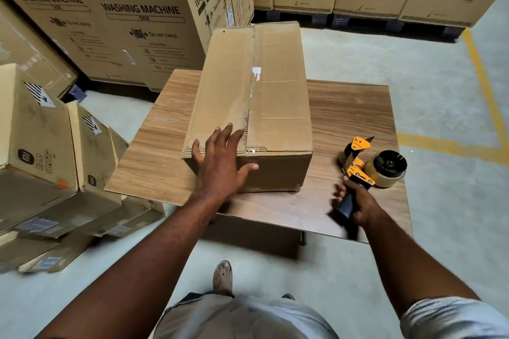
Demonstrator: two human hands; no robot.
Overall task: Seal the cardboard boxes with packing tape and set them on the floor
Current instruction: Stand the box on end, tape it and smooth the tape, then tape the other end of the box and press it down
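Note:
A long cardboard box (278,96) lies on the wooden table (349,118), its top flaps closed with clear tape running along the centre seam. My left hand (221,162) rests flat with fingers spread on the box's near left corner. My right hand (358,201) grips the black handle of a yellow tape dispenser (371,165), which sits on the table to the right of the box with its roll of tape on the right.
Several smaller cardboard boxes (49,151) are piled on the floor at the left. Big washing-machine cartons (115,14) stand behind them and along the back on pallets. Yellow floor lines (484,91) run at the right. My sandalled foot (223,278) is below the table's near edge.

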